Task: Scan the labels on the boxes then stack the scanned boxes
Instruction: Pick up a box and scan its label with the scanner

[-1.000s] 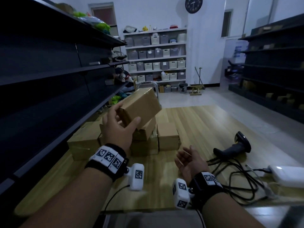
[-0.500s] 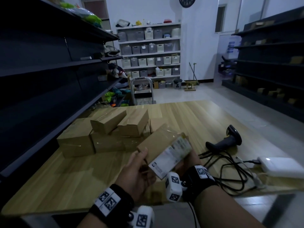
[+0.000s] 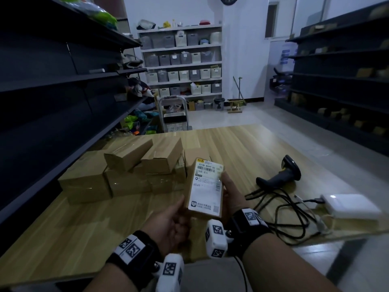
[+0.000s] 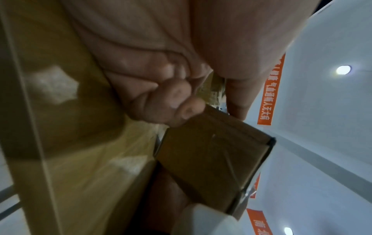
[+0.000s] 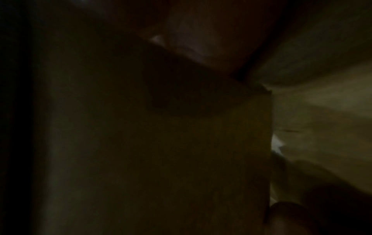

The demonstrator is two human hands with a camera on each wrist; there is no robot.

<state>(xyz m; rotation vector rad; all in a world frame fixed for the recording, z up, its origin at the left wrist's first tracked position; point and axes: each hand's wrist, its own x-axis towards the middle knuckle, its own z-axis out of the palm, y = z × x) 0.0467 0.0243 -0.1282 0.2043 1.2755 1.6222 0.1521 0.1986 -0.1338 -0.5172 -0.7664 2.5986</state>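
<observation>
- Your left hand (image 3: 171,223) grips the near-left corner of a small brown cardboard box w/ a white shipping label (image 3: 207,187); thumb on the label face, fingers curled under it, as the left wrist view shows (image 4: 173,101).
- Your right hand (image 3: 230,193) holds the same box along its right edge, fingers wrapped round the side; right wrist view is too dark to add more.
- Box is held above the near-centre of the light wooden table (image 3: 73,232), label up toward you, barcode at the far end.
- Pile of plain brown cardboard boxes (image 3: 124,173) sits left of the held box, on the table next to the dark metal shelving (image 3: 52,98); two smaller ones lie tilted on top of the lower ones.
- Black handheld barcode scanner (image 3: 282,175) lies on the table to the right, well apart from both hands, nobody touching it.
- Tangle of black cable (image 3: 280,209) runs from the scanner toward you, w/ a white rectangular device (image 3: 351,208) at the table's near-right edge.
- Far wall: white shelf unit w/ grey and cream bins (image 3: 183,60).
</observation>
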